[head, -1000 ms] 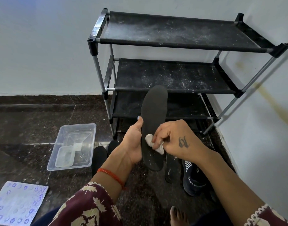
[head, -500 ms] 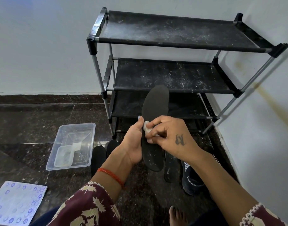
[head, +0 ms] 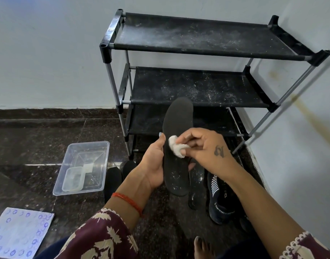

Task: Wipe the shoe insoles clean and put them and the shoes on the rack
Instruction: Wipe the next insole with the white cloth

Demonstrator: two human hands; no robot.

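A: What's the room like?

B: Dark polished stone floor (head: 38, 139) against a pale wall (head: 48, 53). At far left a sheet of white paper with blue ring marks (head: 20, 238) lies on the floor. Just right of it and farther back sits a clear plastic tub (head: 102, 146) with a smaller clear container (head: 72, 179) inside.

A: And the hands?

B: The left hand (head: 153, 163) is curled round the left edge of a black insole (head: 177, 146), holding it upright, toe end up, in front of the rack's lowest shelf. The right hand (head: 203, 146) has its fingers pinched on a small white wad of cloth (head: 176, 147), pressed against the insole's face near its middle. White specks dot the insole's lower part.

A: The rest?

B: A black three-shelf rack (head: 197, 86) stands in the corner, its shelves dusty. On the floor below the hands lie two dark shoe shapes (head: 113, 178), a second insole (head: 196, 186), and, to the right, a black sports shoe with white stripes (head: 219, 200).
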